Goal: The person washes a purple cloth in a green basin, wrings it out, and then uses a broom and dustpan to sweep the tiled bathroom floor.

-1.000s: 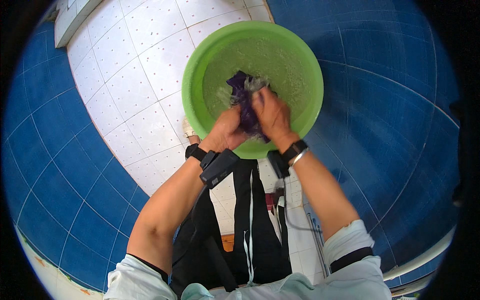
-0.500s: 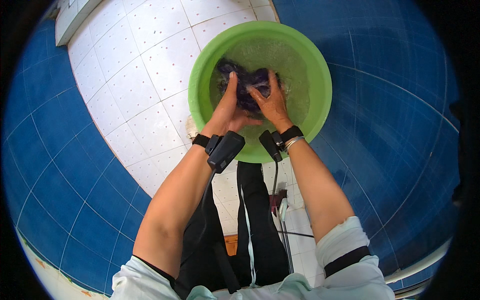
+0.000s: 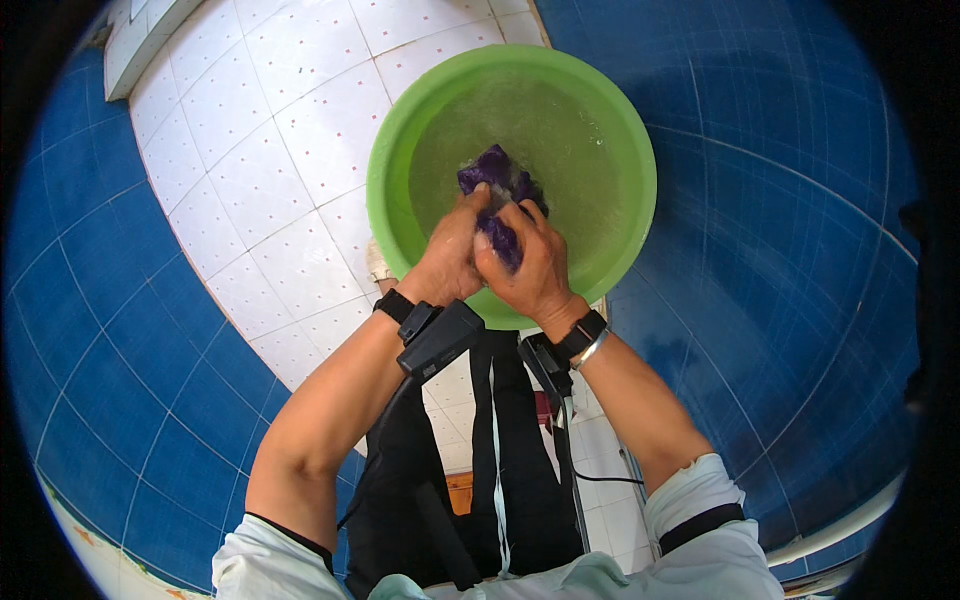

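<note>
Both sides of the area are being lined by blue tiles (image 3: 790, 200), with white speckled floor tiles (image 3: 255, 160) being seen between them. Ahead of black trousers (image 3: 400, 510), cloudy water (image 3: 570, 125) is being held in a round green basin (image 3: 646, 190). Within the basin's near half, one bunched purple cloth (image 3: 490, 170) is being gripped by the left hand (image 3: 448, 255) and the right hand (image 3: 537, 268), set close together. By the right, a fold is being clenched between thumb and fingers; by the left, the cloth is being grasped, its fingertips partly concealed. How much cloth is being submerged cannot be told. Wetting is being judged complete and working by hand under way; release and removal from the basin are being recorded as not yet done. A silver bangle (image 3: 591, 351) is being worn on the right wrist.
</note>
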The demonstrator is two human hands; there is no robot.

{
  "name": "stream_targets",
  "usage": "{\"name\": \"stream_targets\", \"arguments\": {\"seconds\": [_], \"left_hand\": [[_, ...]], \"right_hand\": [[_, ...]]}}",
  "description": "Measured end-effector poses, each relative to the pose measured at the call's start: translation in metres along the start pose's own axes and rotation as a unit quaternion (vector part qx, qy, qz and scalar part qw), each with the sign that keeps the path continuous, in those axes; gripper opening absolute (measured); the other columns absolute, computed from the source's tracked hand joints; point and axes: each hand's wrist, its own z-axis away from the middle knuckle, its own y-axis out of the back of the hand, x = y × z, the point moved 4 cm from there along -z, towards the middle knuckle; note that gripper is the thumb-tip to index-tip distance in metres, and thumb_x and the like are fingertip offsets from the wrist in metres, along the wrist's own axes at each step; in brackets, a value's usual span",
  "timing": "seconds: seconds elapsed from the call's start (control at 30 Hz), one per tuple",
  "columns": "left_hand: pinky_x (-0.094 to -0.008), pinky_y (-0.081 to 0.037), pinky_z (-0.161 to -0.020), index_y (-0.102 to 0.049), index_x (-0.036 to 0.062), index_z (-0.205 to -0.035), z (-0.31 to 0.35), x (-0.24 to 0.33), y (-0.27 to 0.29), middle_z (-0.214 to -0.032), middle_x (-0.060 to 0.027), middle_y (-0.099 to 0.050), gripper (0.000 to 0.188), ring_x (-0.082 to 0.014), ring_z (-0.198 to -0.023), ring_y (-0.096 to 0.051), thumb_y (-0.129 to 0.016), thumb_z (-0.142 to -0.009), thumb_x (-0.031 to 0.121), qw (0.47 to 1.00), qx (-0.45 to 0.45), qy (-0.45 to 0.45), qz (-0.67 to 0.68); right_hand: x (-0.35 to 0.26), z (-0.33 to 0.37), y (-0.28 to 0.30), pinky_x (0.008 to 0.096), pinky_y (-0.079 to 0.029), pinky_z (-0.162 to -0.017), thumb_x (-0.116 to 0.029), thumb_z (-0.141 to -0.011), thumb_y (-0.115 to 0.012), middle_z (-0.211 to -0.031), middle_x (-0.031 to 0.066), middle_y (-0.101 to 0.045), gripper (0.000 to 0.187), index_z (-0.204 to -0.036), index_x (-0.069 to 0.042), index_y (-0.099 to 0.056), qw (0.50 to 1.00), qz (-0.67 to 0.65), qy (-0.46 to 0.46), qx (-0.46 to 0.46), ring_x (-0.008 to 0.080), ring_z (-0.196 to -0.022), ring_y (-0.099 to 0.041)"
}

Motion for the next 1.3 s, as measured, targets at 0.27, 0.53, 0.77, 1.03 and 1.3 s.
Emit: {"name": "stream_targets", "arguments": {"seconds": [0.27,0.53,0.77,1.03,1.3], "left_hand": [[-0.0280,-0.039,-0.094,-0.031,0.0040,-0.138,-0.004,0.003,-0.015,-0.123,-0.0110,-0.053,0.048,-0.0160,-0.109,-0.050,-0.047,-0.094,0.019,0.951,-0.020,-0.174,-0.253],[-0.0631,-0.010,-0.106,-0.013,0.0149,-0.148,-0.004,0.019,0.021,-0.151,-0.0118,-0.022,0.086,-0.0324,-0.139,-0.018,-0.048,-0.085,0.063,0.970,0.075,-0.068,-0.223],[-0.0520,-0.033,-0.102,-0.042,0.0081,-0.130,-0.022,0.027,0.000,-0.130,-0.0148,-0.047,0.069,-0.0308,-0.121,-0.044,-0.043,-0.088,0.063,0.993,-0.096,-0.064,0.013],[-0.0347,-0.050,-0.082,-0.053,0.0083,-0.106,-0.001,0.021,-0.004,-0.101,-0.0071,-0.061,0.030,-0.0208,-0.092,-0.060,-0.048,-0.095,0.035,0.920,-0.113,-0.257,-0.274],[-0.0365,-0.046,-0.084,-0.051,0.0072,-0.112,-0.011,0.007,-0.007,-0.103,-0.0088,-0.059,0.034,-0.0204,-0.091,-0.056,-0.041,-0.098,0.036,0.995,0.046,-0.082,-0.015]], "right_hand": [[0.084,-0.011,0.007,0.0479,-0.045,-0.076,-0.039,-0.083,-0.054,-0.097,0.0276,-0.060,0.045,-0.099,0.003,-0.059,0.966,-0.025,-0.254,0.024,0.0458,-0.088,-0.057],[0.110,-0.052,0.016,0.0408,-0.039,-0.095,-0.047,-0.081,-0.060,-0.119,0.0237,-0.056,0.066,-0.126,0.001,-0.048,0.967,0.053,-0.232,-0.093,0.0360,-0.112,-0.053],[0.032,-0.048,-0.034,0.0455,-0.037,-0.078,-0.029,-0.088,-0.052,-0.092,0.0121,-0.060,0.021,-0.096,-0.009,-0.055,0.988,0.038,-0.007,-0.146,0.0323,-0.091,-0.056],[-0.009,-0.016,-0.016,0.0395,-0.037,-0.059,-0.015,-0.088,-0.051,-0.067,0.0117,-0.049,0.014,-0.077,-0.007,-0.048,0.993,0.042,0.102,-0.046,0.0327,-0.064,-0.052],[0.053,-0.056,-0.022,0.0517,-0.044,-0.063,-0.028,-0.093,-0.043,-0.076,0.0206,-0.062,0.029,-0.080,-0.006,-0.057,0.975,0.189,-0.102,-0.065,0.0393,-0.073,-0.060]]}}
